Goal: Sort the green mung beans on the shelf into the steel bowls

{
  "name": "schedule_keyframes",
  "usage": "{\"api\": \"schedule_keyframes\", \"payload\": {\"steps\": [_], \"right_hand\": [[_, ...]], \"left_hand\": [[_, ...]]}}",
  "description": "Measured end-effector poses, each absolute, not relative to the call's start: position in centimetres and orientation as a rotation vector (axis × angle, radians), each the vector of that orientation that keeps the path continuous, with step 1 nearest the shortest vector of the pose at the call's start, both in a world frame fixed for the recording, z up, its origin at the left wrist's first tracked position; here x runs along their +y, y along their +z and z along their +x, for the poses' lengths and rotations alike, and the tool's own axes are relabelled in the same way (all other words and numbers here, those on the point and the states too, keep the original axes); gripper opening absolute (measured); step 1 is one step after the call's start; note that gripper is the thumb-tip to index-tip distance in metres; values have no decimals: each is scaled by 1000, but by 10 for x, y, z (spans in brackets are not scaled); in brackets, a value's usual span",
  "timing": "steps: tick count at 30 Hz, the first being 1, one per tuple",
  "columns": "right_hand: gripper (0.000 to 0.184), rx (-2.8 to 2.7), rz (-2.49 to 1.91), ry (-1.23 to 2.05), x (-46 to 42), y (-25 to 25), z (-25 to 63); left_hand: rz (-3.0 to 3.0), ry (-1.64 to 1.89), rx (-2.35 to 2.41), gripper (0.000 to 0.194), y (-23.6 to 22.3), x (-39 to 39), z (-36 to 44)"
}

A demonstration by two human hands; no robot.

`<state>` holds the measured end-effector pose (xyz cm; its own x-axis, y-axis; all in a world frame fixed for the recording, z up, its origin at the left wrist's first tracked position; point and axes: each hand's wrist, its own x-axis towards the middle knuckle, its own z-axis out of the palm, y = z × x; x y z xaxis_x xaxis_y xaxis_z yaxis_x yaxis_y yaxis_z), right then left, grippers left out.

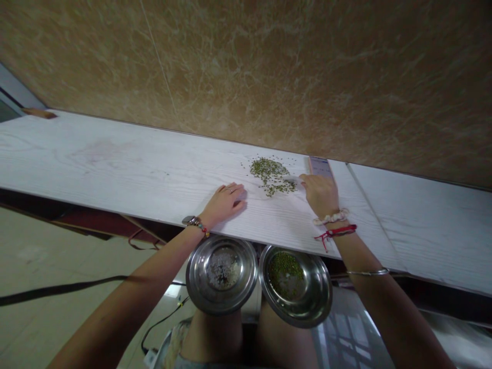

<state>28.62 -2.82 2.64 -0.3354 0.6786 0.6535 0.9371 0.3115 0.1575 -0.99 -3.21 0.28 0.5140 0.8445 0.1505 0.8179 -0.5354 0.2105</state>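
Observation:
A small heap of green beans (271,174) lies on the white wooden board (126,164). My right hand (321,193) rests beside the heap's right edge, fingers curled and pinched round a small pale thing I cannot make out. My left hand (225,202) lies flat on the board, fingers together, just left of the beans, holding nothing. Two steel bowls sit on my knees below the board's near edge: the left bowl (222,274) holds pale grains, the right bowl (295,284) holds green beans.
A phone (321,166) lies on the board behind my right hand. A marbled brown wall rises behind the board. A second white board (423,215) adjoins on the right. Cables run over the tiled floor at the lower left.

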Motion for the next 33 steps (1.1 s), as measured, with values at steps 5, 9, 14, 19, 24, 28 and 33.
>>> {"api": "schedule_keyframes", "payload": {"steps": [5, 9, 14, 19, 24, 28, 33], "right_hand": [[27, -2181, -1316, -663, -49, 24, 288], [27, -2207, -1246, -655, -69, 28, 293], [28, -2245, -1156, -660, -90, 39, 296], [25, -2137, -1131, -684, -89, 43, 300], [24, -2205, -1159, -661, -81, 39, 303], [24, -2249, -1050, -733, -88, 39, 301], [24, -2161, -994, -760, -102, 44, 307]], "left_hand": [[2652, 392, 1434, 40, 1, -31, -10], [2660, 423, 1429, 39, -1, -31, -11], [2661, 433, 1428, 39, -1, -31, -11], [2665, 396, 1446, 40, 3, -31, -8], [2688, 374, 1456, 40, 6, -30, -6], [2721, 381, 1454, 38, 5, -29, -7], [2761, 327, 1449, 37, 6, -25, -8]]}}
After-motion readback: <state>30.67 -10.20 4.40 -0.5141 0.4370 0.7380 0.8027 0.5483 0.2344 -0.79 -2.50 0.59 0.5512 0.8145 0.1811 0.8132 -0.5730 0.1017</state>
